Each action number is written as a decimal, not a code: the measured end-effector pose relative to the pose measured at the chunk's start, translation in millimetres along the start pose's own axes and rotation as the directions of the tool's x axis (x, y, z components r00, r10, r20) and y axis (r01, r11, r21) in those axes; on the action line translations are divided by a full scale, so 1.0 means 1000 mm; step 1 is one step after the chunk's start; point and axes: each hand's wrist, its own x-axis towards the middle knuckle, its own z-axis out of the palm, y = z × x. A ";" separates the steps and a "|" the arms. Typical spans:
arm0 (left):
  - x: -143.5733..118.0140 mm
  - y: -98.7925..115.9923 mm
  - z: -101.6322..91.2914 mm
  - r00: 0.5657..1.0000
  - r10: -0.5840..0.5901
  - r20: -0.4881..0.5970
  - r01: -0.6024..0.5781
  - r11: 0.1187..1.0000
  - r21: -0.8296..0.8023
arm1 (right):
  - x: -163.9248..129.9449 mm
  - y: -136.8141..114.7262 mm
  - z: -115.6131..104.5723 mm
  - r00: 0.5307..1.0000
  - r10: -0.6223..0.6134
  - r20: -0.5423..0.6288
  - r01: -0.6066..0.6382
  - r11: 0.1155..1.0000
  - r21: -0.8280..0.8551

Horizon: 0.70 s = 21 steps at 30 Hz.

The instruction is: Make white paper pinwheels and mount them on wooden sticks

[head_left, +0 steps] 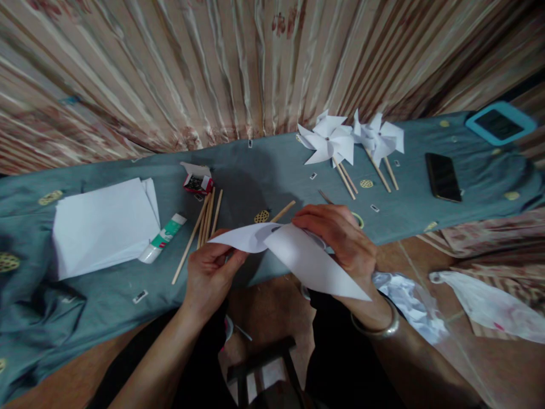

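A white paper pinwheel (313,260) with curled blades is held up between my two hands, above the near edge of the cloth-covered bench. My left hand (212,272) pinches its left blade between thumb and fingers. On the other side my right hand (340,236) grips the paper near the top, with its fingertips bent over the centre and partly hidden. A wooden stick (284,211) shows just behind the paper; I cannot tell whether it is joined to it. Several loose wooden sticks (204,221) lie beyond my left hand.
Finished paper pinwheels (330,139) on sticks lie at the back right. Left are a stack of white paper (102,227), a glue stick (164,237) and an open small box (198,180). A phone (443,177) and a blue-framed tablet (500,124) lie right; crumpled paper (409,304) is below.
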 end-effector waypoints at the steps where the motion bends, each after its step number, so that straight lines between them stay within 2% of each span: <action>1: 0.000 0.000 0.000 1.000 0.006 -0.004 -0.006 1.000 0.004 | 0.000 0.000 0.000 1.000 -0.003 -0.005 0.003 1.000 0.002; 11: 0.000 0.002 0.001 1.000 0.007 -0.030 -0.006 1.000 0.018 | 0.001 0.000 0.001 1.000 -0.005 -0.019 0.005 1.000 0.013; 21: -0.001 -0.001 0.000 1.000 -0.005 -0.026 0.006 0.999 0.040 | 0.001 -0.001 -0.001 0.998 0.065 0.004 -0.066 0.996 0.064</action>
